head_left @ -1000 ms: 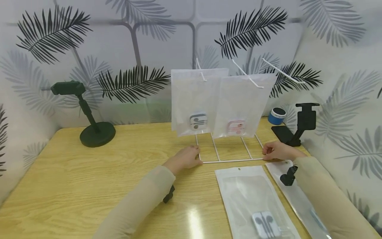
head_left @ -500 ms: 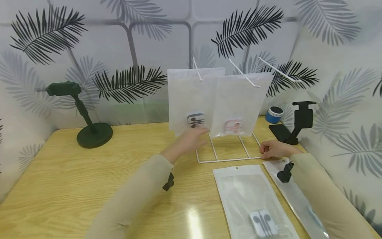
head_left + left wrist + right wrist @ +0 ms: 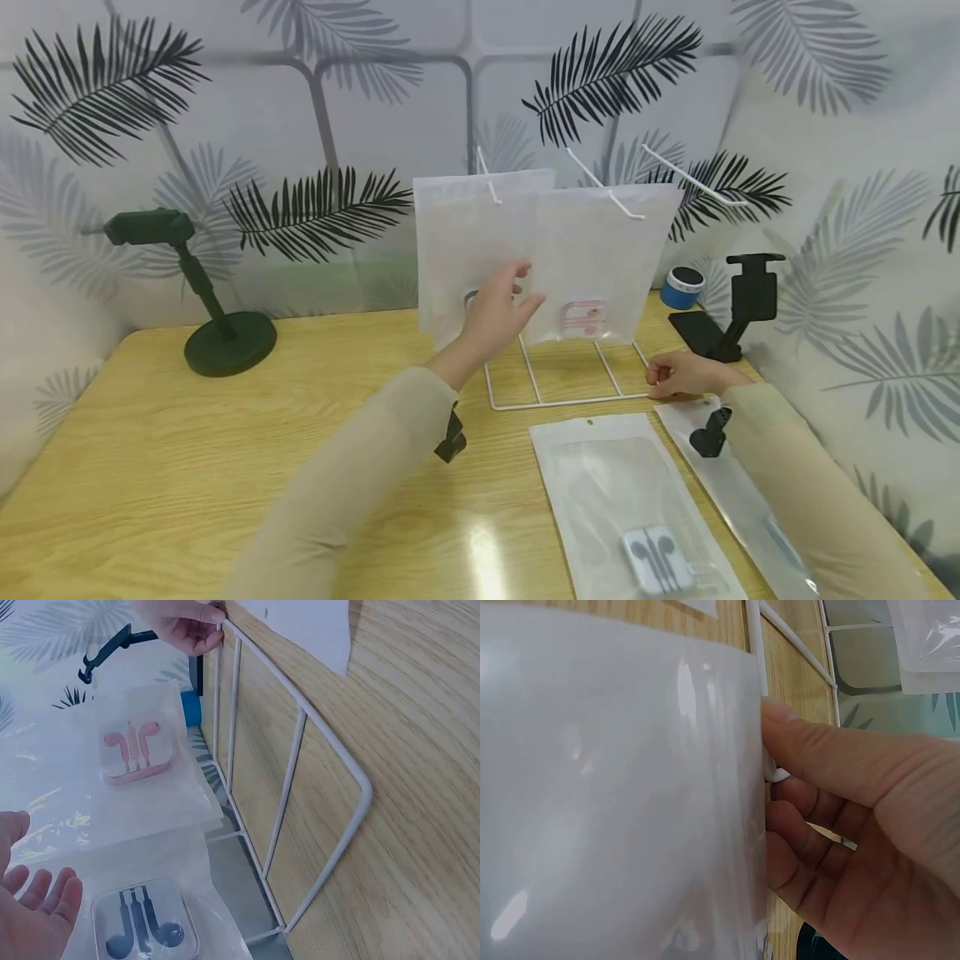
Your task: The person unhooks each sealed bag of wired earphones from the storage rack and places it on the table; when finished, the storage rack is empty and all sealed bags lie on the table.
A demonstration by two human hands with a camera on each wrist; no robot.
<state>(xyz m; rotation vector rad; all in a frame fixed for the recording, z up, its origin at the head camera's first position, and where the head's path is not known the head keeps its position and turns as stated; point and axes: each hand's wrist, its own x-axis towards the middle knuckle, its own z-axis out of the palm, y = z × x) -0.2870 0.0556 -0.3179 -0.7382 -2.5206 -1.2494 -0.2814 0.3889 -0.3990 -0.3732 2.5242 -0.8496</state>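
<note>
A white wire rack [image 3: 570, 403] stands on the table; its prongs bear two clear bags. In the left bag [image 3: 457, 225] is a case of dark earphones [image 3: 142, 922], mostly hidden in the head view by my left hand [image 3: 495, 312]. That hand is raised before the bag, fingers loosely bent and holding nothing. Pink earphones [image 3: 585, 319] show in the right bag [image 3: 607, 242]. My right hand [image 3: 686, 373] pinches the rack's front right corner between thumb and fingers; the right wrist view shows the white wire [image 3: 756, 637] running into that grip.
A bag [image 3: 600, 467] with white-cased earphones [image 3: 658, 558] lies on the table in front. Another bag [image 3: 720, 475] lies partly under my right sleeve. A black phone stand [image 3: 752, 292], a blue jar [image 3: 682, 292] and a dark green stand [image 3: 228, 342] are further back.
My left hand has left the rack's front left corner and risen to the front of the left hanging bag. The right hand has kept its place at the right corner.
</note>
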